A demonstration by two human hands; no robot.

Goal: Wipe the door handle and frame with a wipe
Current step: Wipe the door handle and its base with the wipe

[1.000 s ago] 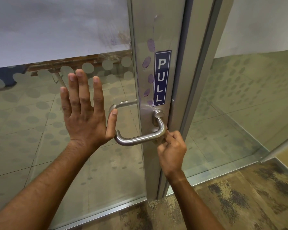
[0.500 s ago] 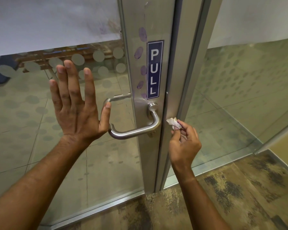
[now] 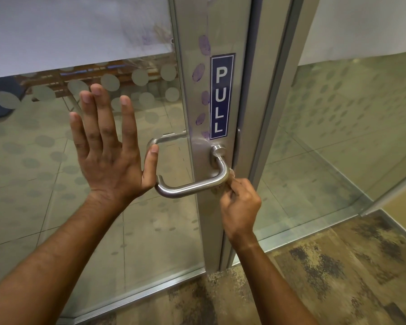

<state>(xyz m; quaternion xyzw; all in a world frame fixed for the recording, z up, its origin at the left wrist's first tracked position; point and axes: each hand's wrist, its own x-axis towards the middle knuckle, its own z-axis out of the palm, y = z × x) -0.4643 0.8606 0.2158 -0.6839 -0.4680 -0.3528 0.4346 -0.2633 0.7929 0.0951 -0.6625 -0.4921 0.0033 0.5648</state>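
Note:
A brushed-steel lever handle (image 3: 192,187) curves out from the aluminium door frame (image 3: 197,207), below a blue PULL sticker (image 3: 221,96). My left hand (image 3: 108,151) lies flat and spread on the glass panel, its thumb touching the free end of the handle. My right hand (image 3: 239,204) is pinched shut on a small white wipe (image 3: 231,171), pressed against the handle's bend beside the frame. Only a sliver of the wipe shows above my fingers. Purple fingerprint smudges (image 3: 198,72) run down the frame left of the sticker.
The glass door panel (image 3: 45,184) carries frosted dots and a frosted band on top. A second glass panel (image 3: 338,137) stands to the right of the frame. Patterned carpet (image 3: 338,277) covers the floor at my feet.
My right hand with the wipe went from the handle to the frame edge on the right and has come back to the handle's bend. My left hand stayed on the glass.

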